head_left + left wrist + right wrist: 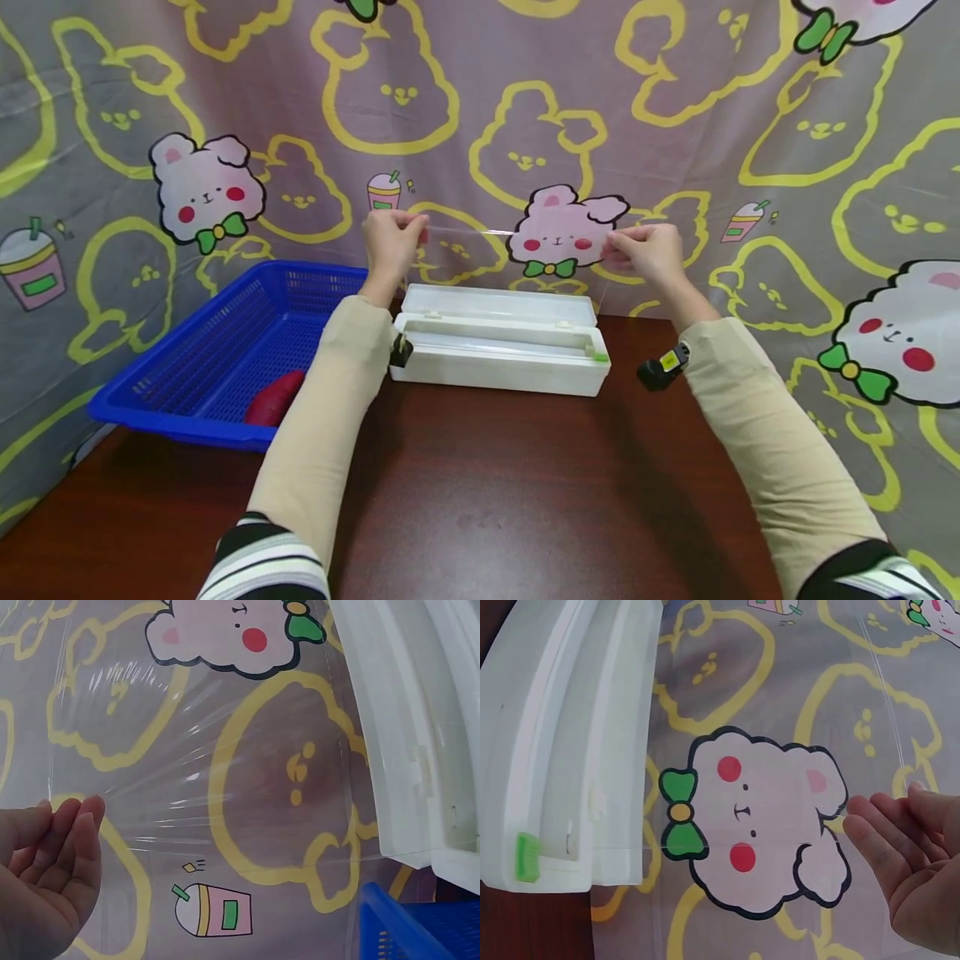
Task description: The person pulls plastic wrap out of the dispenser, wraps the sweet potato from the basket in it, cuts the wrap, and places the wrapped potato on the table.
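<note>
Clear film [889,694] is pinched at its edge by the right hand [915,862] and stretched before a backdrop [870,915] printed with a rabbit face [769,817] and yellow outlines [770,652]. At left, a white box [562,757] with a green tab [527,857] is seen beside a brown surface [532,922].

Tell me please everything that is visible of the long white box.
The long white box looks like plastic. Its lid stands open, tilted back, and a green piece sits at the front right corner. Something pale and glossy lies along the inside. The box rests on the brown table, right of the blue basket; clear film stretches up from it.
</note>
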Demonstrator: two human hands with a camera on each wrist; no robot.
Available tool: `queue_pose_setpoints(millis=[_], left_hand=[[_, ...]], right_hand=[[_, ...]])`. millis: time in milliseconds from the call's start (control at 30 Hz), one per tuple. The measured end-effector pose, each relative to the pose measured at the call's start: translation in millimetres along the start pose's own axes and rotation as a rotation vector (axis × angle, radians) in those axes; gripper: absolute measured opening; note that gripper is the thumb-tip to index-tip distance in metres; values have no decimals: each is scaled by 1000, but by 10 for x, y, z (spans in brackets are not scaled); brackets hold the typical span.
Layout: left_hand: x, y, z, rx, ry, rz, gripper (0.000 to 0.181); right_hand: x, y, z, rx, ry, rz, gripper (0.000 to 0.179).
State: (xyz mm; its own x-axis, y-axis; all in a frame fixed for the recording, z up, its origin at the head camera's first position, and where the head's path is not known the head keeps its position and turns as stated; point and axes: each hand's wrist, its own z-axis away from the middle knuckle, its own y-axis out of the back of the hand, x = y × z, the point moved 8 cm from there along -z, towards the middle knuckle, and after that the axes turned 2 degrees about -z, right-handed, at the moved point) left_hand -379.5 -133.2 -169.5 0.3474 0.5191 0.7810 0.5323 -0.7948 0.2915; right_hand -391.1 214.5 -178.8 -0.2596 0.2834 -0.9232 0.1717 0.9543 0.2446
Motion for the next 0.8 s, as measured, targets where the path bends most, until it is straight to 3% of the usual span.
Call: queue_pose_setpoints(millis=[233,467,800], left_hand=[[50,8,-61,11,-24,-27,20],[121,48,-104,40,-48,-7,18],[183,91,-155,43,-52,17,20]], right_hand=[[-99,32,-34,23,-6,-14,29],[-199,44,-31,33,14,-15,41],[-305,66,-50,32,20,-20,34]])
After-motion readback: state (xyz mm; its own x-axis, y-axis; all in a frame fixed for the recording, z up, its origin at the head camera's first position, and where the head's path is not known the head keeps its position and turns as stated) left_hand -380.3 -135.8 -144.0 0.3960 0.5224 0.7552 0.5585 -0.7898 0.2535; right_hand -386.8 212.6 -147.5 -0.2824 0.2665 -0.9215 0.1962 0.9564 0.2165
